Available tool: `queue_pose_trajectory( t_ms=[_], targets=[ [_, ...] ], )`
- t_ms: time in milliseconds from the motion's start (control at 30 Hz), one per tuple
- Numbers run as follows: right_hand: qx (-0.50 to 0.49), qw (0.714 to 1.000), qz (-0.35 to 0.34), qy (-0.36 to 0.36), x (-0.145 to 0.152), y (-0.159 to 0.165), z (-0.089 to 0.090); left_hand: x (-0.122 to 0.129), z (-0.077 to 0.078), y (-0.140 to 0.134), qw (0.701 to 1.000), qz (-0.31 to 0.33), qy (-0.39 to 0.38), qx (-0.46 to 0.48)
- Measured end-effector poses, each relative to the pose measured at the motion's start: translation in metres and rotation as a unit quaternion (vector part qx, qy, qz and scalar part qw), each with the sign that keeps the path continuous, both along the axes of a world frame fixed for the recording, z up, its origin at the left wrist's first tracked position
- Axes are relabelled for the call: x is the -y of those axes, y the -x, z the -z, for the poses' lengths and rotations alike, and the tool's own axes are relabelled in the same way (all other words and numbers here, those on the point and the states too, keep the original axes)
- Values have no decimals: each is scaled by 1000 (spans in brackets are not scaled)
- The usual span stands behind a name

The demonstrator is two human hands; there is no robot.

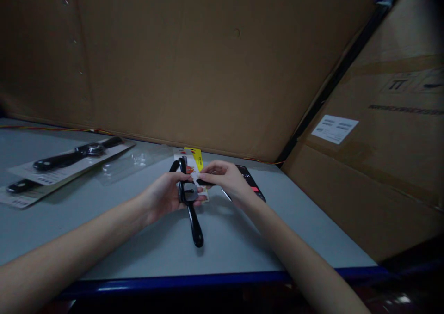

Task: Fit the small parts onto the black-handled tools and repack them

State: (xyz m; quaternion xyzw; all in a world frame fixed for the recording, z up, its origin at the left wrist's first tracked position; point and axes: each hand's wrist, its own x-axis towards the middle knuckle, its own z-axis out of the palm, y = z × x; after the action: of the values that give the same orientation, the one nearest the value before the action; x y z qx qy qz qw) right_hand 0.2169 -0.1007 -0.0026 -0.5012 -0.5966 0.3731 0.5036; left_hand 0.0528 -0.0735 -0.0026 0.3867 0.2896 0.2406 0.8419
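A black spokeshave (196, 228) with a flat grey metal blade (190, 191) at its middle rests in my left hand (166, 193). The fingers of that hand wrap under the tool, and one handle points down toward the table's front edge. My right hand (224, 177) pinches a small black piece (205, 182) close beside the blade; its kind cannot be made out. A thin silvery strip (226, 194) shows below the right palm, and whether it belongs to the black piece is unclear. Behind the hands lies a yellow and white printed card (197, 157), partly covered.
A phone (251, 182) with a lit screen lies right of my right hand. At left, carded black spokeshaves (69, 159) overlap beside a clear plastic blister shell (135, 161). Cardboard (194, 64) walls the back, and a labelled carton (374, 166) stands right. The table (194, 263) has a blue front edge.
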Motion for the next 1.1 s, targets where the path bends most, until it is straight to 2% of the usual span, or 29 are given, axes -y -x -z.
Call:
queue_pose_trajectory(
  t_ms=[133, 233, 333, 533, 800, 967, 1100],
  targets=[
    [65, 996, 51, -29, 0, 6, 6, 2, 1, -1, 1000, -5, -1, -2],
    [155, 986, 46, -35, 4, 12, 7, 3, 1, -2, 1000, -5, -3, -1],
    [241, 967, 38, -71, 7, 16, 4, 4, 2, -3, 1000, 11, -5, 10],
    [172, 984, 42, -19, 6, 16, 10, 7, 1, -4, 999, 27, -8, 21],
    [244, 959, 116, -87, 8, 22, 15, 9, -2, -6, 1000, 1, 2, 7],
    [270, 954, 80, -108, 12, 26, 13, 7, -1, -4, 1000, -11, -2, 19],
    [242, 963, 73, -97, 6, 14, 11, 5, -1, -2, 999, -3, -5, 37]
  ],
)
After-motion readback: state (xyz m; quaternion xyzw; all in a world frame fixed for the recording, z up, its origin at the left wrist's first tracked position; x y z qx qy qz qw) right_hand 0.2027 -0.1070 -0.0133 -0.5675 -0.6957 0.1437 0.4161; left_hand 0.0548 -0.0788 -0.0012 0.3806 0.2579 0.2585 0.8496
